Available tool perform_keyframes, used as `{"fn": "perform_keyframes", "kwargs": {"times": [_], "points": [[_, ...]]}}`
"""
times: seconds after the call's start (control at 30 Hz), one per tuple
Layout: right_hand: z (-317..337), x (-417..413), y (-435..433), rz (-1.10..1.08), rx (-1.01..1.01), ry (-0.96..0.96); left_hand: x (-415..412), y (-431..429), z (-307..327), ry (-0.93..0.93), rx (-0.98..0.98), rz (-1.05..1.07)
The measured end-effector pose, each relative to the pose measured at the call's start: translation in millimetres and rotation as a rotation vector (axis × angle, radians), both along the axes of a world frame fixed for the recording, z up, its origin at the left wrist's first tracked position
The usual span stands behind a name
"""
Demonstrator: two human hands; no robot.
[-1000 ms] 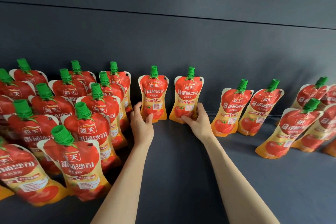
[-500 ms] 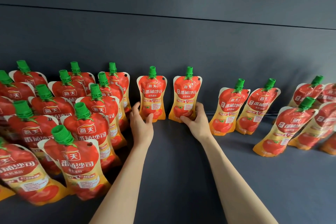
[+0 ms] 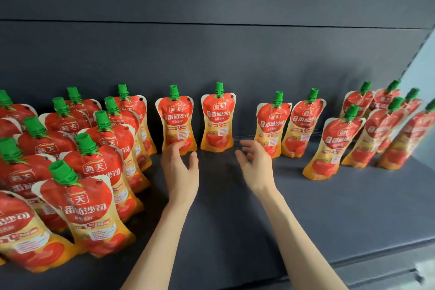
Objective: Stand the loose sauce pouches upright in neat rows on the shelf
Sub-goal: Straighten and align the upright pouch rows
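Observation:
Red-and-orange tomato sauce pouches with green caps stand on a dark grey shelf [image 3: 235,219]. Two of them stand side by side against the back wall: one pouch [image 3: 176,117] and its neighbour [image 3: 218,117]. My left hand [image 3: 181,172] is just in front of the first one, fingers relaxed, fingertips at its lower edge. My right hand [image 3: 255,167] hovers with spread fingers between the second pouch and a pair of pouches [image 3: 273,125] to the right, and holds nothing.
Several upright pouches fill the left side in tight rows [image 3: 70,160]. Another loose group [image 3: 376,129] stands at the right. The shelf's front edge [image 3: 353,259] runs along the lower right. The grey back wall [image 3: 211,54] rises behind everything.
Both hands have let go of the two middle pouches and drawn back a little. My right hand has drifted to the right. The view has shifted right.

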State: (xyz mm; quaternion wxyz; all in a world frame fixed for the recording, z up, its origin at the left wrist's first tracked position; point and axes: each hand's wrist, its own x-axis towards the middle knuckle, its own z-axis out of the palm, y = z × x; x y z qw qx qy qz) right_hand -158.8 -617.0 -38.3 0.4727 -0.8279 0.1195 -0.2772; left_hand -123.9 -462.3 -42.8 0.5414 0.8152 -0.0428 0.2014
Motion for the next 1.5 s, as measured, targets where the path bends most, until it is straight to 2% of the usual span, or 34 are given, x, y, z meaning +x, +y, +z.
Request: {"fn": "perform_keyframes", "kwargs": {"times": [0.27, 0.4, 0.5, 0.67, 0.8, 0.93, 1.2, 1.5], "points": [[40, -76, -73, -0.136, -0.075, -0.197, -37, -83, 36, -0.098, -0.08, -0.288], [45, -100, -121, -0.234, -0.059, -0.296, -32, -131, 31, 0.025, -0.129, -0.285], [42, -106, -150, -0.259, -0.061, -0.287, -24, -161, 29, 0.127, -0.177, -0.244], [35, -105, -187, -0.091, 0.082, -0.158, -25, -189, 28, 0.205, -0.274, -0.138], [31, -92, -197, 0.116, 0.256, -0.037, -33, -189, 26, 0.195, -0.189, -0.007], [26, -78, -204, 0.207, 0.331, 0.039, -48, -179, 19, 0.145, -0.204, -0.007], [24, -76, -187, 0.375, 0.391, -0.014, -97, -156, 32, 0.157, -0.315, -0.121], [30, -59, -105, 0.539, 0.435, -0.032, -105, -79, 32, 0.111, -0.324, -0.043]]}}
